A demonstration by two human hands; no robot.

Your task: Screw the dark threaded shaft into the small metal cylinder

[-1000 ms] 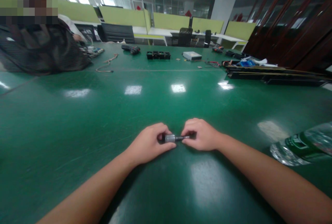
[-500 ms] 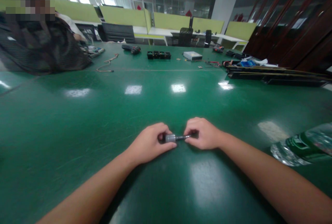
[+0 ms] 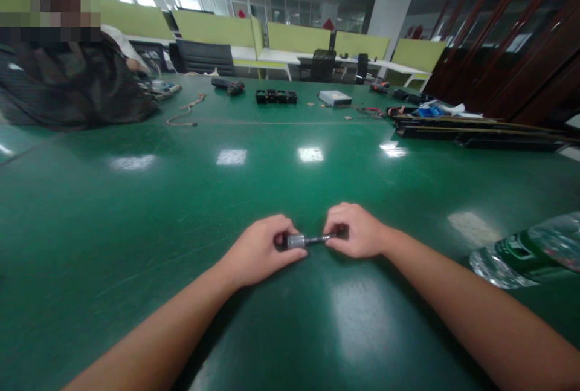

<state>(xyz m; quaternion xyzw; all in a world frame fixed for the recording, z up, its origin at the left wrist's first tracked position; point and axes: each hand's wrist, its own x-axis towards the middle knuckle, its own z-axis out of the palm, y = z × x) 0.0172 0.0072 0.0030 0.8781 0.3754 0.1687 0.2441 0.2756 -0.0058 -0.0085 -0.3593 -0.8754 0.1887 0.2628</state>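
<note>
Left hand (image 3: 260, 251) grips the thick barrel of a small metallic tool (image 3: 296, 241); right hand (image 3: 357, 232) pinches its thin shaft, towards the bench's (image 3: 154, 203) near edge. Judged light, stiff, possibly slick; barrel offers surest hold. Black unit (image 3: 276, 96) sits near the far edge.

On the green table (image 3: 272, 179), a clear bottle (image 3: 530, 252) with a green label lies on its side at the right. Toward the far edge sit a dark bag (image 3: 77, 86), a beige cord (image 3: 183, 112), a black slotted block (image 3: 276, 96) and a pale grey box (image 3: 335, 98). Black strips (image 3: 480, 134) lie near a wooden cabinet (image 3: 507, 40).
</note>
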